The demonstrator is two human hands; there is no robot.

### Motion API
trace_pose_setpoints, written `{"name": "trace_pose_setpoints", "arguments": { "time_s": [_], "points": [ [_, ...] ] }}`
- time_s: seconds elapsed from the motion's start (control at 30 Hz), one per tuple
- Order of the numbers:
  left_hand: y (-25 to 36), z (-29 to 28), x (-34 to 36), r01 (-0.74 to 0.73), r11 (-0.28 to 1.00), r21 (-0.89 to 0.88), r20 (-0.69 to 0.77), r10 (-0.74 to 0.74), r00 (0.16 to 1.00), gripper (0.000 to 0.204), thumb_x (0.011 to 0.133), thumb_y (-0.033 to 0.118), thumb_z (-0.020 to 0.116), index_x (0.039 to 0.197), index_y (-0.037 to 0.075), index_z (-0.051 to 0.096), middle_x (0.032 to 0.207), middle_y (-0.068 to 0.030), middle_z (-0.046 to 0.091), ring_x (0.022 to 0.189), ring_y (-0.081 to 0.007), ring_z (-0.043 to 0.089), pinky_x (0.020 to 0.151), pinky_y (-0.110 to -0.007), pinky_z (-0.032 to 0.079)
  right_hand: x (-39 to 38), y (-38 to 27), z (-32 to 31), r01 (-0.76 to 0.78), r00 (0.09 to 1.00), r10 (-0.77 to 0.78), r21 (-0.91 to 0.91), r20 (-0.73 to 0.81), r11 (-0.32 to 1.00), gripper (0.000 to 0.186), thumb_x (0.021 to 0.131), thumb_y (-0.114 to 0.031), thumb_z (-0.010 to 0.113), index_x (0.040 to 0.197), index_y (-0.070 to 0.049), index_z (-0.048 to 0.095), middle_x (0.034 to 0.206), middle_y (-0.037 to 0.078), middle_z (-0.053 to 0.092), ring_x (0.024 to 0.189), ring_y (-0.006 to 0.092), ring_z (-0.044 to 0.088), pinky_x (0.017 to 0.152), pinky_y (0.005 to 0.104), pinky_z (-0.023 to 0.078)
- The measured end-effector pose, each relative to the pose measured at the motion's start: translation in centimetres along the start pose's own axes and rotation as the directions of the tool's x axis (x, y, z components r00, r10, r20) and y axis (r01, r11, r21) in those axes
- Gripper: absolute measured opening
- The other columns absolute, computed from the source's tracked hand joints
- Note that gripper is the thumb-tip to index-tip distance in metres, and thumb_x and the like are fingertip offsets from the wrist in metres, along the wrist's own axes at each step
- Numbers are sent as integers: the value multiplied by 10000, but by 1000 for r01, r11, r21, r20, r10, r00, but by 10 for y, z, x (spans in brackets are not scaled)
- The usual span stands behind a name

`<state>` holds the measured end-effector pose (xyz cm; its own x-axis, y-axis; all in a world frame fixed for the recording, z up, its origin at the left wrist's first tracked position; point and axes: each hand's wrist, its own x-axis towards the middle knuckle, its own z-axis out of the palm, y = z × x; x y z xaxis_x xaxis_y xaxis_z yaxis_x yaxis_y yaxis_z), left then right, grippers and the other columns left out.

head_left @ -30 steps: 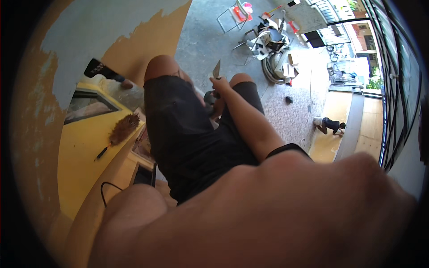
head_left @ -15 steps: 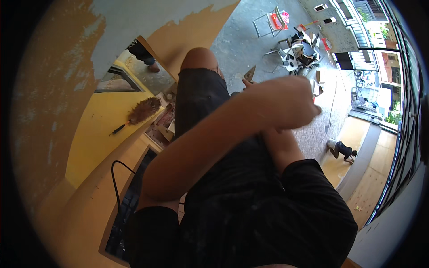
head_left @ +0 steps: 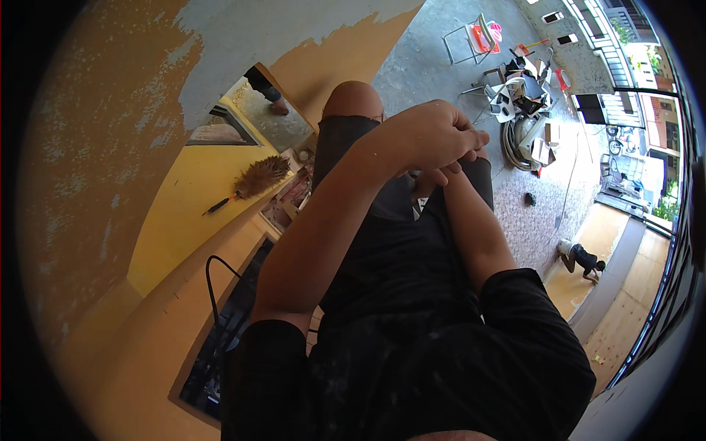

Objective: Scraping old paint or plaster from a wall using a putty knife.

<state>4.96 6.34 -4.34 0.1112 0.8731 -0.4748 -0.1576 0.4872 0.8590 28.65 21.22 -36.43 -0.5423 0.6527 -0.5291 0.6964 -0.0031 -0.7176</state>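
Note:
My left hand (head_left: 430,136) reaches across above my thighs in dark shorts, its fingers curled over my right hand (head_left: 452,173). Whatever the left fingers hold is too small or hidden to make out. Most of my right hand lies underneath, so its fingers and the bladed scraper seen earlier are hidden. To the left, a brown feather duster (head_left: 257,178) with a dark handle rests on a yellow surface (head_left: 165,217). A dark framed recess (head_left: 239,309) with a black cable is beside my left elbow.
A partly painted wall (head_left: 125,125) rises at left, with a leg and foot (head_left: 276,103) in an opening. Ahead stand a folding chair (head_left: 482,40) and piled furniture, boxes and hose (head_left: 526,147). At right, another person (head_left: 581,261) crouches on a tan board beside window bars.
My left forearm has swung up across my body to meet the right hand. The scraper blade, visible earlier, is now hidden. The view has shifted, so the surroundings appear further right.

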Motion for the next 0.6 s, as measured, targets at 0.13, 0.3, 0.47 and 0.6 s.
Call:
{"name": "trace_pose_setpoints", "arguments": {
  "time_s": [0.13,0.3,0.47,0.6],
  "points": [
    [-3,-2,-2,-18,1000,-9,-15,18,1000,431,905,345,589,1072,-52,596,1025,-160,648,874,-221,662,664,-302,578,-1,14,-13,112,994,-111,-87,14,990,395,843,-352,637,1039,-20,550,714,85,548,550,204,556,453,354,468],
    [-12,-7,-2,-73,993,-96,-45,69,997,423,908,343,580,1066,-49,600,1025,-163,647,853,-221,665,647,-307,579,-4,33,-21,241,970,-234,-196,59,951,407,839,-360,641,1035,-15,553,725,90,553,550,208,560,451,351,470],
    [-18,0,25,-64,986,-156,-56,56,997,414,915,334,565,1065,-50,596,1015,-159,648,815,-222,663,626,-305,578,0,45,-18,387,922,-364,-279,133,879,419,835,-368,646,1031,-9,556,737,94,559,550,212,563,450,349,472],
    [-50,2,72,-89,939,-331,-114,54,992,368,914,296,567,1070,-37,589,989,-143,652,782,-218,660,610,-298,570,9,15,4,550,835,-506,-303,216,778,429,831,-375,649,1027,-5,558,746,98,563,550,215,566,448,348,473]
  ]
}}
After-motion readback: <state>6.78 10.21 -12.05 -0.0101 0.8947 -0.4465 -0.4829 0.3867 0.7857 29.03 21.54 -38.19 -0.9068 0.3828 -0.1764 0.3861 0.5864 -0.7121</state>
